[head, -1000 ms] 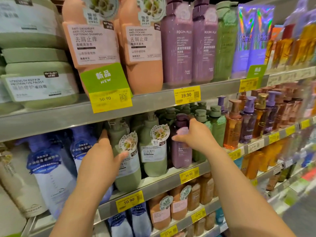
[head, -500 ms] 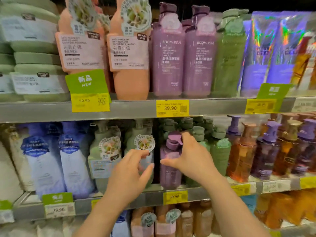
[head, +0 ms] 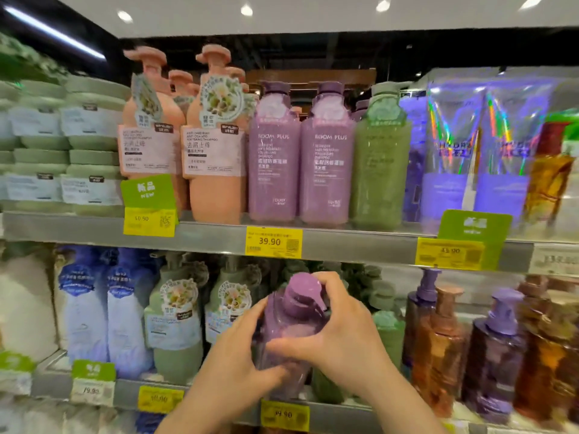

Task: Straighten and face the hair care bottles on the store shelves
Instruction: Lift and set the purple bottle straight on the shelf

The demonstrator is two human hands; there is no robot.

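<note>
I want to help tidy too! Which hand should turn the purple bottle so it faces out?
Probably the right hand. Its fingers curl over the pump top and its thumb crosses the front of the purple bottle, so it can twist it. The left hand holds the lower side and looks better placed to steady it.

Upper shelf [head: 344,242] front row: two peach pump bottles [head: 216,158], two tall purple bottles [head: 326,158], one green bottle [head: 380,164], two holographic pouches [head: 451,151]. Lower shelf [head: 200,393]: two blue-and-white bottles [head: 125,314], two pale green pump bottles [head: 175,327], one small purple bottle [head: 297,311] gripped by two hands, left [head: 238,368] and right [head: 347,333]. Three yellow price tags [head: 273,242] hung on the upper rail
</note>
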